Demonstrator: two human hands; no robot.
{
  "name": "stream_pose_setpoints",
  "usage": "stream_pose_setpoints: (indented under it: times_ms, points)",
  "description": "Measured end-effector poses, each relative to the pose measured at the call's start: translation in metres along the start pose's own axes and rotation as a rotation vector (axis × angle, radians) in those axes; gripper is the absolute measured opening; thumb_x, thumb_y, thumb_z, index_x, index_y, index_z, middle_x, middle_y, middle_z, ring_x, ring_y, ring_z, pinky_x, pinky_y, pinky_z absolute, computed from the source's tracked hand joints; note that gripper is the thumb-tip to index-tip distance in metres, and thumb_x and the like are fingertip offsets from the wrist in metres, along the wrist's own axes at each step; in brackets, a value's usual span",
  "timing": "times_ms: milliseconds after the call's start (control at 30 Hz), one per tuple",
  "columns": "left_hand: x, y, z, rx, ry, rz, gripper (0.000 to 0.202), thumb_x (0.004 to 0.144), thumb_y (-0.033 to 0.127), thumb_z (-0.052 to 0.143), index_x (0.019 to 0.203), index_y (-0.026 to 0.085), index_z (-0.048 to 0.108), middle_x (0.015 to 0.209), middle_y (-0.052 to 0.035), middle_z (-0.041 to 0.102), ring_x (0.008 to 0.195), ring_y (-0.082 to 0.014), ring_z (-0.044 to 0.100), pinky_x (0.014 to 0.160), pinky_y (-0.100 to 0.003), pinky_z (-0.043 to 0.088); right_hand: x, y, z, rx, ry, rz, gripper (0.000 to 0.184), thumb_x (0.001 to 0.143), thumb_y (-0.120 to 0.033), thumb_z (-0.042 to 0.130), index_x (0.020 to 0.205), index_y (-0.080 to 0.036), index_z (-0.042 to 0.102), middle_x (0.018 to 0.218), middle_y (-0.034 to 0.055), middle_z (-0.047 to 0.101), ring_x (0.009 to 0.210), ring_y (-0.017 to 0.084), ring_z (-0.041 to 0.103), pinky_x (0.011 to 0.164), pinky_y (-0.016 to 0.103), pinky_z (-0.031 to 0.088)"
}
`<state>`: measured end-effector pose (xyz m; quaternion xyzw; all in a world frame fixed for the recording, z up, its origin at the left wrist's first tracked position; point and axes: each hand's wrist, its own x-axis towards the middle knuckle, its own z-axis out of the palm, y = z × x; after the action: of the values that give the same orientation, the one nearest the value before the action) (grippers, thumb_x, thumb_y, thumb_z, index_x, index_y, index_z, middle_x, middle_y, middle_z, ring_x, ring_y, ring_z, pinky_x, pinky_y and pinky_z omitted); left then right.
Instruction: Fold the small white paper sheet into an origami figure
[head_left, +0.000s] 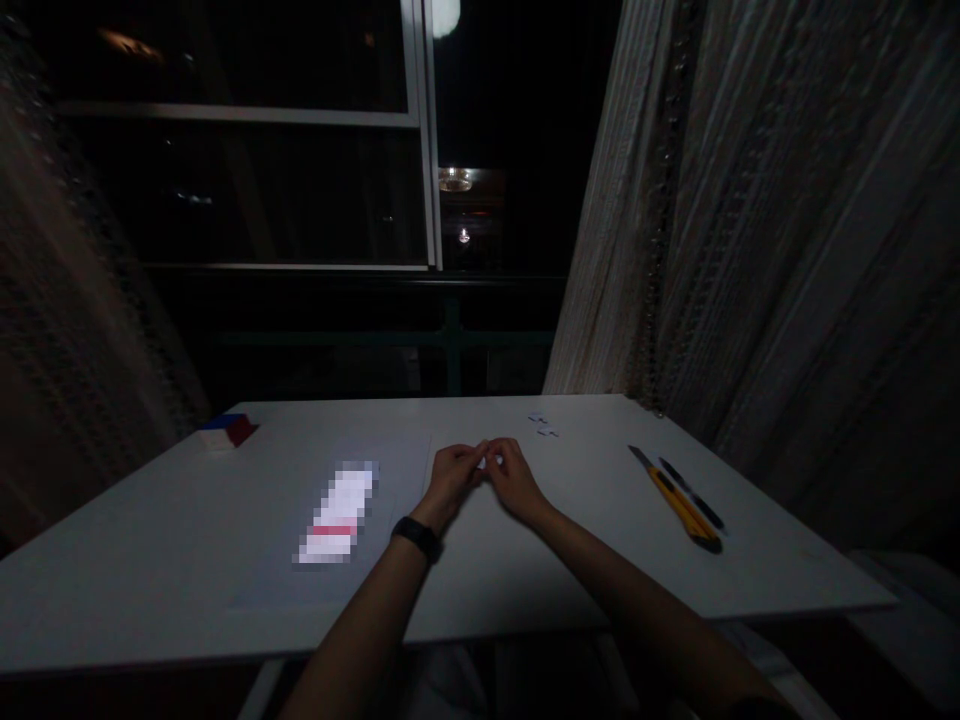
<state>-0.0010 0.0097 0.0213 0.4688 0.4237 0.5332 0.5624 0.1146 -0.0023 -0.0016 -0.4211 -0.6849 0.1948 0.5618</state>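
My left hand (454, 474), with a dark band on its wrist, and my right hand (516, 480) meet above the middle of the table. The fingers of both are pinched together around a small white piece (484, 462) that looks like paper. Most of that piece is hidden by the fingers, and its shape is not clear. Beyond my right hand, several small white pieces (543, 426) with dark edges or shadows lie on the tabletop.
A lit phone-shaped screen (337, 510), pixelated, rests over pale paper (405, 480) on the left of the white table (585, 580). A colored cube (226, 432) sits back left. On the right lie a yellow utility knife (679, 502) and a dark pen (691, 494). Curtains (720, 200) flank the window.
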Motion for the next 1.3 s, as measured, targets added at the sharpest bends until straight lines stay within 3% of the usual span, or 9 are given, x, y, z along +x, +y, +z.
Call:
stream_pose_setpoints:
  times_ms: [467,900,1133,1300]
  points:
    - [-0.0037,0.0045,0.0014,0.008,0.032,0.011,0.046,0.048,0.052,0.074,0.054,0.01,0.055,0.041,0.0019,0.047,0.038,-0.0058,0.041,0.039,-0.019,0.03,-0.0005,-0.0003,-0.0029,-0.022,-0.022,-0.002,0.016,0.086,-0.031,0.04,0.084,-0.021,0.052,0.093,0.0058,0.049,0.089,0.018,0.05,0.079,0.034,0.044]
    - [-0.0061,0.0053,0.0017,0.028,0.036,0.025,0.046,0.047,0.052,0.075,0.054,0.01,0.057,0.041,0.0021,0.047,0.038,-0.0057,0.04,0.038,-0.019,0.029,0.0004,0.0053,-0.0025,0.08,-0.051,0.055,0.012,0.081,-0.03,0.044,0.079,-0.021,0.051,0.095,0.0045,0.049,0.09,0.018,0.05,0.076,0.033,0.045]
    - [-0.0028,0.0031,-0.0015,0.149,0.097,0.104,0.046,0.045,0.052,0.075,0.053,0.011,0.056,0.042,0.0015,0.049,0.039,-0.0069,0.042,0.039,-0.019,0.031,-0.0003,0.0045,0.0008,0.065,-0.035,0.082,0.011,0.08,-0.029,0.046,0.079,-0.02,0.052,0.092,0.0043,0.049,0.08,0.017,0.053,0.072,0.033,0.047]
    - [-0.0022,0.0035,-0.0009,0.103,0.095,0.072,0.045,0.046,0.052,0.075,0.055,0.011,0.057,0.043,0.0007,0.051,0.04,-0.0081,0.045,0.039,-0.019,0.031,0.0004,0.0065,-0.002,0.04,0.001,0.104,0.014,0.076,-0.031,0.052,0.086,-0.02,0.052,0.092,0.0034,0.052,0.075,0.016,0.052,0.072,0.034,0.045]
